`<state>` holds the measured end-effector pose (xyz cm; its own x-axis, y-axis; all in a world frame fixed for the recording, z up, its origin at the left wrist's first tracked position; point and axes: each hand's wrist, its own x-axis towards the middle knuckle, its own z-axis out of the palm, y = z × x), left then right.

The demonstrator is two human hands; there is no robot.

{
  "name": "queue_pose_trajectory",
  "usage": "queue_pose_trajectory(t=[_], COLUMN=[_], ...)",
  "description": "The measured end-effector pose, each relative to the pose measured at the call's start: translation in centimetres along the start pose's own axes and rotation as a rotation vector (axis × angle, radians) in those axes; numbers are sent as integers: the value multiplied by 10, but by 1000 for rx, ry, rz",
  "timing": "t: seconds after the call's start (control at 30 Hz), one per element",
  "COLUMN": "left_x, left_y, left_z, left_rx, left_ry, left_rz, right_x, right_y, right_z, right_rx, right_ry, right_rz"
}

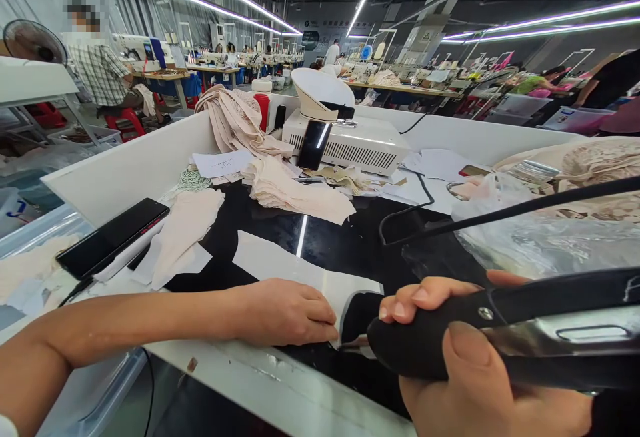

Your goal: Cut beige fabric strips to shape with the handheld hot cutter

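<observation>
Your right hand [465, 357] is wrapped tight around the black handle of a long tool [500, 337], fingers [415, 304] closed over the top and thumb pressed on the near side; its dark tip sits right at the edge of a pale cut piece [300, 270] lying flat on the glossy black worktop [350, 237]. Your left hand [285, 310] lies flat on that piece, fingers nearly straight and holding nothing, pressing the near edge down just beside the tool's tip. That closeness is the main risk: if the tool slides left or the piece skids on the slick surface, your left fingertips are the 1st thing it meets. The tool's cord [500, 214] sweeps across the worktop toward the clear plastic bag [525, 237] at your right, and a tug could snag the bag or drag nearby pieces. To your left a dark phone [113, 237] rests on the white side rail, half over loose fabric, and a nudge from your forearm could tip it off. Farther back, a stack of beige fabric pieces [295, 190] sits near a white machine [350, 140] with a 2nd phone [313, 145] leaning on it. A printed sheet [223, 162] lies there, but its writing is too small to read, and I can make out no brand or label.
</observation>
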<state>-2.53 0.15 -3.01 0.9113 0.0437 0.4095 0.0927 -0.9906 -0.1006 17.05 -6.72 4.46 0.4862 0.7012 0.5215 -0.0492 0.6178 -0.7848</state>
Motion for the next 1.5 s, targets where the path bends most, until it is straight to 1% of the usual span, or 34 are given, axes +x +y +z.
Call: queue_pose_trajectory(t=[0.1,0.17,0.27,0.37,0.5,0.73,0.93,1.2,1.37,1.5], left_x=[-1,-1,0,0,-1,-4,-6,-7,-8,-7], left_y=[1,2,3,4,4,8,11,13,12,12], left_z=[3,4,5,5,5,5,6,4,4,1], left_rx=[41,70,94,85,76,42,7,-27,-41,-48], left_ry=[37,37,28,49,61,53,80,31,55,50], left_rz=[29,40,43,49,45,-2,-63,-96,-102,-110], right_x=[0,-1,-2,-2,-3,-3,-2,-1,3,2], right_y=[3,4,4,4,4,3,4,2,0,2], right_z=[3,5,6,5,4,5,5,9,11,12], right_rx=[20,33,41,45,40,41,30,45,40,40], right_ry=[2,12,24,47,62,59,61,72,110,96], right_rz=[-32,-46,-33,-7,-13,1,-32,-9,-40,-30])
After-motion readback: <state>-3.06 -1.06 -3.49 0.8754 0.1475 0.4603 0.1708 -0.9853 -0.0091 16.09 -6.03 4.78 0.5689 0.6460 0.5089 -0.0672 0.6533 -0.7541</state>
